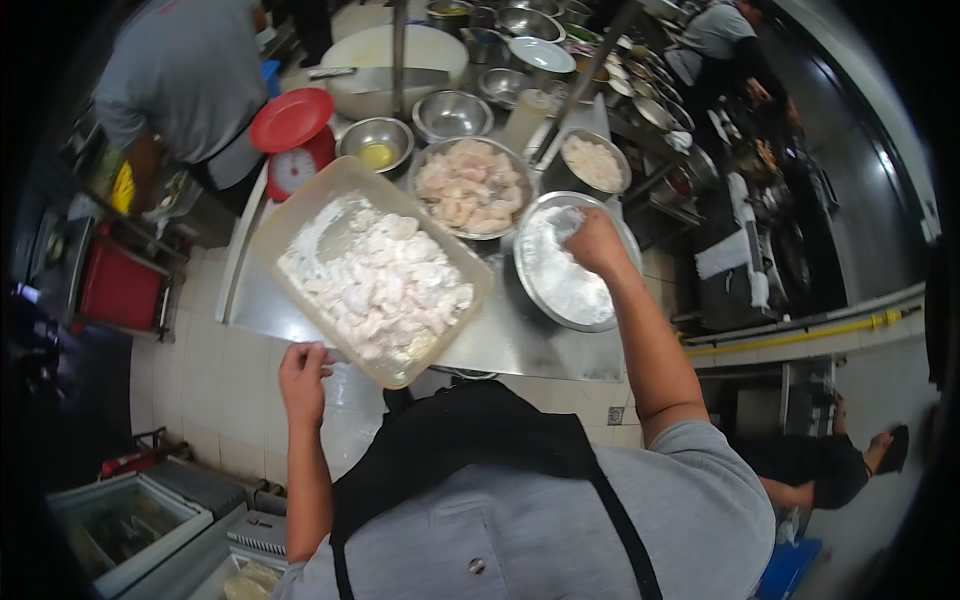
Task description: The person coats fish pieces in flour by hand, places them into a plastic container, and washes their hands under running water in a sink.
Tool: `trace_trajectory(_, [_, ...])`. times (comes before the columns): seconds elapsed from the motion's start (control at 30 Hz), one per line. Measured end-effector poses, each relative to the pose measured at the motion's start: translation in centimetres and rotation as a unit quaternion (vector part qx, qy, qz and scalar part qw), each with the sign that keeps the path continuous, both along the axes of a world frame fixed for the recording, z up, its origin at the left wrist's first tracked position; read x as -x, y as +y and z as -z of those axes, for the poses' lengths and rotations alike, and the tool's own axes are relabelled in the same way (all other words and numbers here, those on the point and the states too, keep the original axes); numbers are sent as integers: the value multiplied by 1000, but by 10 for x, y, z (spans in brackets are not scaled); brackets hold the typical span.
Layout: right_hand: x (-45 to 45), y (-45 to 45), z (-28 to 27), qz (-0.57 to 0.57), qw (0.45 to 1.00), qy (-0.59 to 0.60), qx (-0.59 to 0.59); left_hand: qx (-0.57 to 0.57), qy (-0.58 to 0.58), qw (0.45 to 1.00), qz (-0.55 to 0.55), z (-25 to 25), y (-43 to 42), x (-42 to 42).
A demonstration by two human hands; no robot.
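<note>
My right hand (597, 243) is down in a metal bowl (523, 262) of white flour (560, 275), its fingers closed and partly hidden at the powder. To the left, a translucent plastic tub (453, 335) sits tilted across the steel table and holds flour-coated pieces of raw meat (385, 275). Just off the tub's lower left side is my left hand (303, 375), with loosely bent fingers slightly apart and nothing visible in them. Behind the tub, a metal bowl (420, 205) holds uncoated pale pieces of meat (472, 182).
A red scale (297, 150), a bowl with yellow liquid (377, 154) and a container of pale pieces (594, 163) stand on the steel table (520, 355). Farther back, a knife (400, 78) lies on a round white board (435, 50). Co-workers (185, 80) stand left and right.
</note>
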State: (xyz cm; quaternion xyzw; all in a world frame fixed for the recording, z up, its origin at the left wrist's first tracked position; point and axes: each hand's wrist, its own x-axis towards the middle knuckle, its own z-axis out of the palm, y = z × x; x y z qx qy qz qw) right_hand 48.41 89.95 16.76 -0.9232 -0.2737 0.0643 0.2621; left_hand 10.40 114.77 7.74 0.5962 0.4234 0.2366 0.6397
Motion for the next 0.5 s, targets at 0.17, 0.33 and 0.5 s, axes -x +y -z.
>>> trace_trajectory(0.17, [-22,-72,67,-11,954,-20,299,21,-12,1000,-6,1,0,-8])
trace_trajectory(0.33, [-20,-74,48,47,987,-67,140,-94,-19,995,21,-17,12,-7])
trace_trajectory(0.5, [-24,-61,42,81,987,134,-45,-82,-19,996,-29,-10,18,-1])
